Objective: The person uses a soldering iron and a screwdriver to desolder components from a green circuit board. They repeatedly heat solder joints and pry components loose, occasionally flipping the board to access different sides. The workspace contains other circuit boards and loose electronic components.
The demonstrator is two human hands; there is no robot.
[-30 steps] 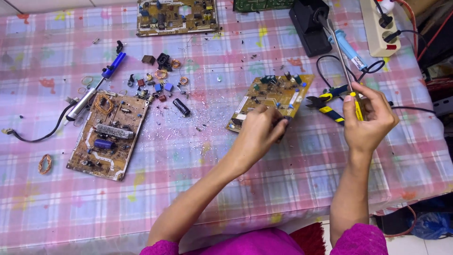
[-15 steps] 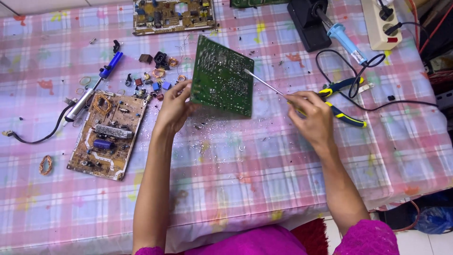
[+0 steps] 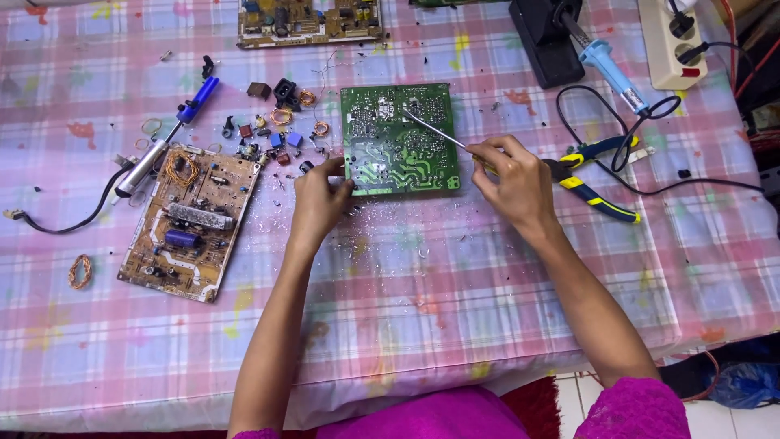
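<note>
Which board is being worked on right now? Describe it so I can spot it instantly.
On the pink checked tablecloth, look at the middle between the two hands. The green circuit board lies flat there, solder side up, the left hand at its lower left corner and the right hand holding a thin metal tool over it. The other boards are tan and show components.

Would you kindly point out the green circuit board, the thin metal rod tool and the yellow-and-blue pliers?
green circuit board [image 3: 398, 146], head view, middle of its solder side.
thin metal rod tool [image 3: 435, 132], head view, mid-shaft.
yellow-and-blue pliers [image 3: 605, 203], head view, lower handle.

Left hand [image 3: 318, 197] on green circuit board [image 3: 398, 139], right hand [image 3: 510, 180] with thin metal rod [image 3: 435, 132].
</note>
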